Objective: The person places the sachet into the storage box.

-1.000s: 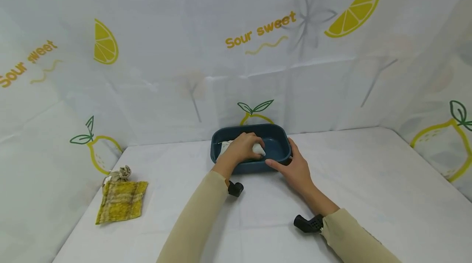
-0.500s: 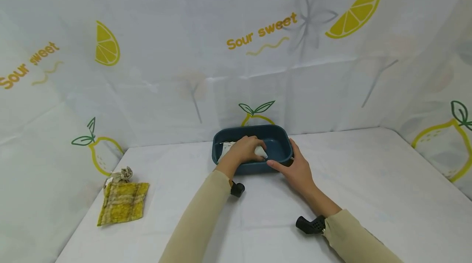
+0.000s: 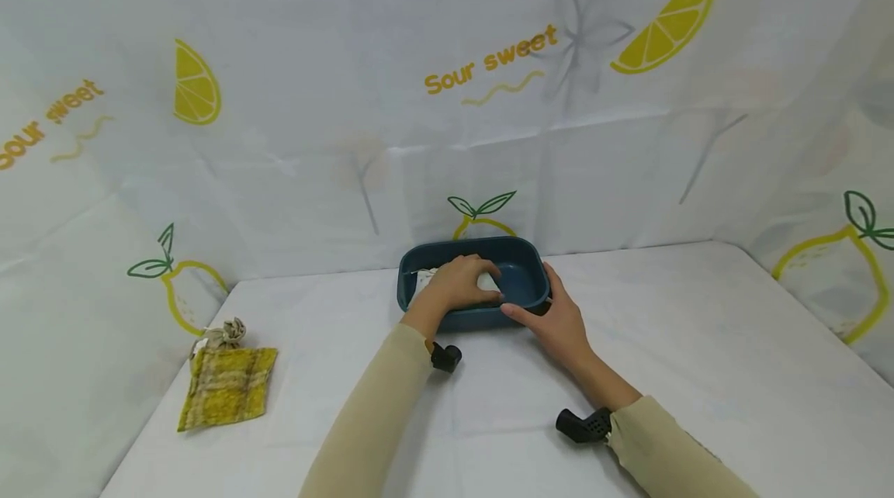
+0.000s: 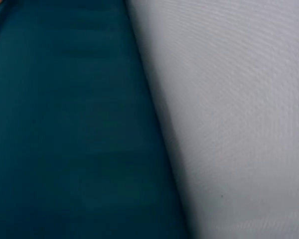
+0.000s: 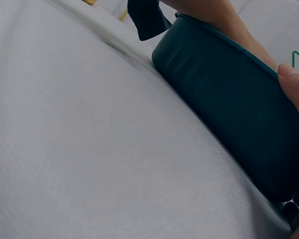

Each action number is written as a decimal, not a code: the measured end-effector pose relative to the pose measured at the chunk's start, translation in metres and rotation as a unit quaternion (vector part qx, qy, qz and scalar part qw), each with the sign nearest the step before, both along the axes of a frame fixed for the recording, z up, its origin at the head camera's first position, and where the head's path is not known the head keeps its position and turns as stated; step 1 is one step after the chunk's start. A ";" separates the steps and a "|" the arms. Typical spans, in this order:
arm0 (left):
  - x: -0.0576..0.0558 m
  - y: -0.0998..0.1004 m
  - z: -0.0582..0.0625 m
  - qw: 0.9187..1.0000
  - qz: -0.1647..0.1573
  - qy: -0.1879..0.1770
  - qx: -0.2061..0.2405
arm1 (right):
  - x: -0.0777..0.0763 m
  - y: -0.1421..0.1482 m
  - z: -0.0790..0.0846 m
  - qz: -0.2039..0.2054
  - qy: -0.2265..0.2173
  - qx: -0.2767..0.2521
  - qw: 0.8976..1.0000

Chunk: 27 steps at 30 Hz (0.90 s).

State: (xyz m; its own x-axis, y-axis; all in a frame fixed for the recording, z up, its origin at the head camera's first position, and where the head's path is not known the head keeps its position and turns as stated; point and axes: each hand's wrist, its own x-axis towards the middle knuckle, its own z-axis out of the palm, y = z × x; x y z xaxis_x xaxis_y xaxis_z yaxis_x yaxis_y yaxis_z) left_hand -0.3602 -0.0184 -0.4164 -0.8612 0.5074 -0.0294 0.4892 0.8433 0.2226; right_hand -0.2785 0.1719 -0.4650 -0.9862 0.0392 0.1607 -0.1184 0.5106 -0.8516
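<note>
A dark blue rectangular bin stands at the back middle of the table in the head view. Inside its left half, my left hand curls its fingers and thumb round a white cloth-like item. More white cloth shows left of that hand; I cannot tell whether it is the same piece. My right hand grips the bin's front right corner, thumb over the rim. The right wrist view shows that thumb against the bin wall. In the left wrist view, the bin wall hides the left fingers.
At the table's left lie a yellow plaid pouch and a beige gathered pouch just behind it. A lemon-printed white sheet hangs close behind the bin. Black camera mounts sit on the wrists.
Between the left fingers, the white item has sunk lower and bulges less. The right hand keeps its hold on the bin corner, and the bin stays in place.
</note>
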 end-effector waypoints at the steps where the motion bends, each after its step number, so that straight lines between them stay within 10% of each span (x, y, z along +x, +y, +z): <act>1: 0.001 -0.002 0.001 1.000 0.000 0.004 0.012 | 0.000 -0.001 0.000 0.000 0.000 -0.001 1.000; 18: 0.041 -0.051 0.064 0.996 -0.025 0.060 0.062 | -0.003 -0.001 0.001 0.001 0.006 0.013 1.000; 27: 0.074 -0.101 0.077 0.994 0.007 0.085 0.067 | -0.002 -0.001 0.002 0.001 0.006 0.015 1.000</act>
